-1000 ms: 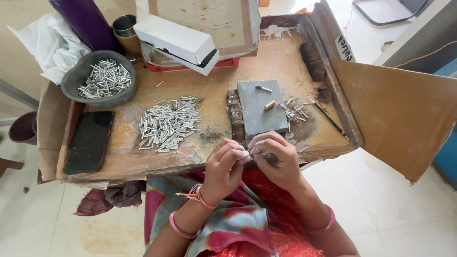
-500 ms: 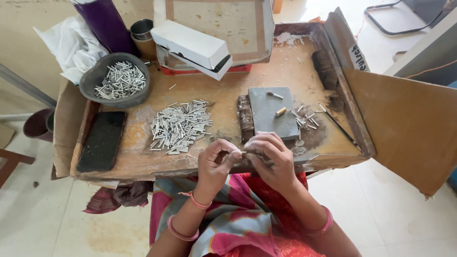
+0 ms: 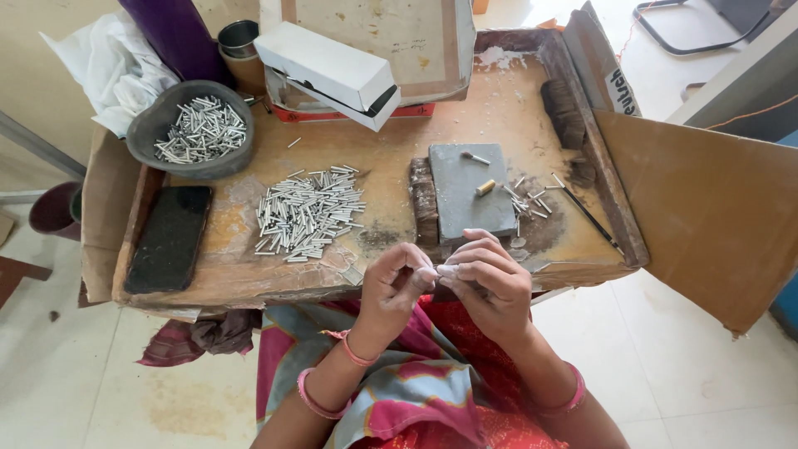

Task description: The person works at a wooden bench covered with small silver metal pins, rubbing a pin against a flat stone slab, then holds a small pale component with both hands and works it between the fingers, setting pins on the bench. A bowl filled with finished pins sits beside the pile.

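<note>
Pinching grip: left hand (image 3: 397,287) and right hand (image 3: 490,278) meet fingertip to fingertip on a small pale piece (image 3: 439,271), held just off the tabletop's (image 3: 391,166) near edge. Grey slab (image 3: 470,193) just beyond. Loose pile of metal tubes (image 3: 306,213) left of slab; black phone (image 3: 170,239) by left edge. Bare wood between pile and slab.

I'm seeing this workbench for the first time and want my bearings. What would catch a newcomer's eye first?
The two hands, left hand and right hand, meet fingertip to fingertip at the near edge of the wooden tray, pinching something too small to make out. Behind the left hand lies a spread of small silvery tubes, with more heaped in a dark bowl at the far left corner. A grey stone slab sits just beyond the right hand, and a black phone lies at the tray's left.
</note>
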